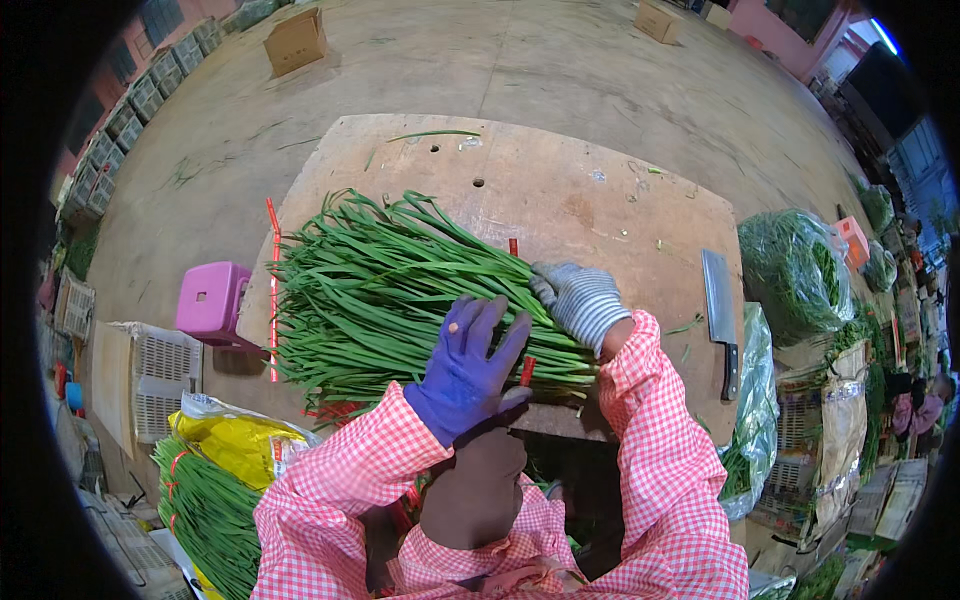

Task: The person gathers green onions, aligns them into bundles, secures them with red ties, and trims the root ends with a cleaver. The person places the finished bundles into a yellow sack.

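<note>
A large loose pile of garlic chives (375, 285) lies across a wooden board table, leaf tips to the left and stem ends to the right. My left hand (474, 360), in a purple glove, rests on the near side of the pile with its fingers spread. My right hand (576, 296), in a grey striped knit glove, has its fingers curled at the far edge of the stems; whether it grips any is hidden. Red tie strips show under the pile, one end (528, 370) beside my left hand. Along the leaf tips runs a red and white strip (274, 300).
A cleaver (718, 300) lies at the right edge of the wooden table (540, 172). Bagged greens (791, 274) stand beyond it. At the left are a pink stool (214, 304), a plastic crate (161, 375) and tied chives (206, 510). Cardboard boxes (296, 45) sit on the floor.
</note>
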`<act>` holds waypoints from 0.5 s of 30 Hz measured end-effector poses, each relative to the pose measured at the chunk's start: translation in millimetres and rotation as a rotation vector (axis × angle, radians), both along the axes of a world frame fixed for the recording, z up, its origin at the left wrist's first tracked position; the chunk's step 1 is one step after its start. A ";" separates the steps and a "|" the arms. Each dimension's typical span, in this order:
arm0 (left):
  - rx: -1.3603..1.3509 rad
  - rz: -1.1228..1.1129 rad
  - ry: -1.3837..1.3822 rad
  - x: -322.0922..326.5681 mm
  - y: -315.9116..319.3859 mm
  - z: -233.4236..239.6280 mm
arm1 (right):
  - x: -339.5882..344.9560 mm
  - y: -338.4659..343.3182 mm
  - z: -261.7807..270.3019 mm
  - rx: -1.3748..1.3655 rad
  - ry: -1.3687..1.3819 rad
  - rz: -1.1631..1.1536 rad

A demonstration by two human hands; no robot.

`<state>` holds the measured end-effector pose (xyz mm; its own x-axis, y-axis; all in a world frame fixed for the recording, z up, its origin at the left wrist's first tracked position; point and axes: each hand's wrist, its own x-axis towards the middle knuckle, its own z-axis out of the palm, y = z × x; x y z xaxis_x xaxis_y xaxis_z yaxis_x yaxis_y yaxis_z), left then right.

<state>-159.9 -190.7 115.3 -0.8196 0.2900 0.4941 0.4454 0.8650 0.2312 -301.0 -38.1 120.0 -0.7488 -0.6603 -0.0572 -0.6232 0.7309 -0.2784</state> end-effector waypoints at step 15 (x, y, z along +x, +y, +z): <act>-0.335 -0.228 -0.570 -44.0 -18.6 23.8 | 50.6 3.3 -10.6 -0.116 -0.068 0.191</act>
